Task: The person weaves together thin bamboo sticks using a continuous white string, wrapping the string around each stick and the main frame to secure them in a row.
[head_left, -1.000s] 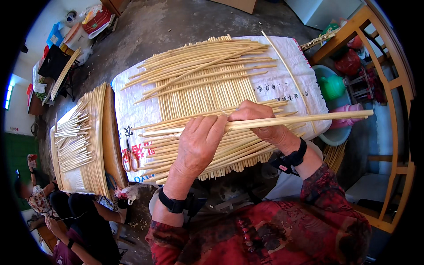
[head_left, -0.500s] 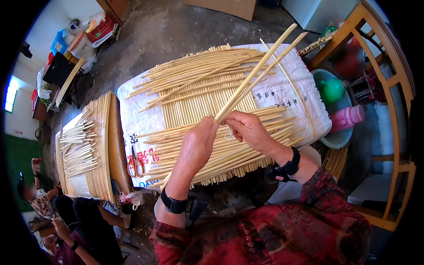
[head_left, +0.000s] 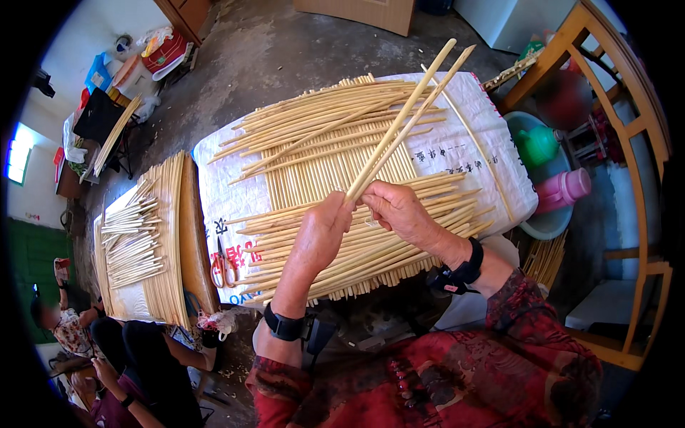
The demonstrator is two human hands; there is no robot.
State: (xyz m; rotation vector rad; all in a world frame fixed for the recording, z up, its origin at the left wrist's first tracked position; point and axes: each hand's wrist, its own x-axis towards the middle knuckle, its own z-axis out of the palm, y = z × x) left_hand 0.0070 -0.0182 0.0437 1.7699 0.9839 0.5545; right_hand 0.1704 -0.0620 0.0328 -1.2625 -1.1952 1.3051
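two pale stalks (head_left: 399, 121) poking out beyond the hands, left hand (head_left: 322, 230) gripping their near ends, right hand (head_left: 396, 210) curled right beside it, honestly can't tell if it's pinching anything, loose stalks (head_left: 371, 264) below

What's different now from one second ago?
The held sticks swung round: they pointed right, close together, and now they point away from the person and partly right, with their tips spread apart. The left hand still grips them; the right hand stays close beside it, but I can't tell whether it let go. The scissors and the stick mat stayed put.
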